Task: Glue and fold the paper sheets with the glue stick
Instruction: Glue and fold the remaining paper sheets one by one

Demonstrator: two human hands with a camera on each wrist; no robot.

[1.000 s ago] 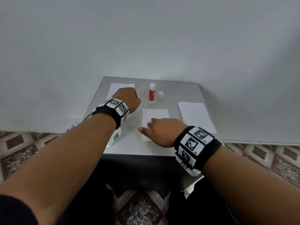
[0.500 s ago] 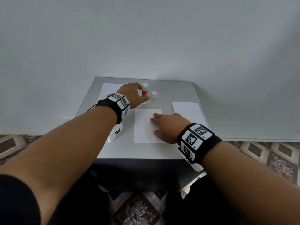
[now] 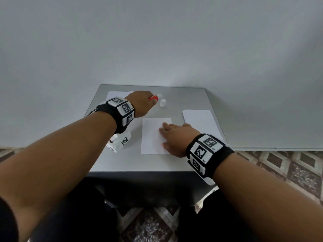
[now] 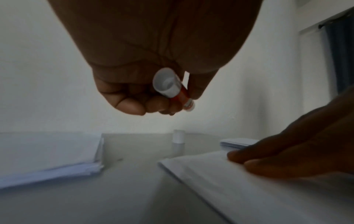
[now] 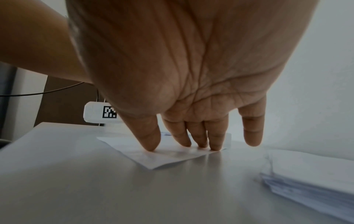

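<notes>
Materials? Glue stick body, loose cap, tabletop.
Glue stick: looks like smooth plastic, red barrel with white ends, slight sheen. Loose cap: matte white, probably plastic. Tabletop: smooth grey, faintly reflective; laminate or painted metal, cannot tell.

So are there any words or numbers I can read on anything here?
Wristbands: black-and-white square code patterns, with tiny characters beside them, too small to read.
White box under the left wrist: another square code pattern, no words.
Glue stick in the left hand: red label, print too blurred to read.
Paper sheet under the right hand: blank.
</notes>
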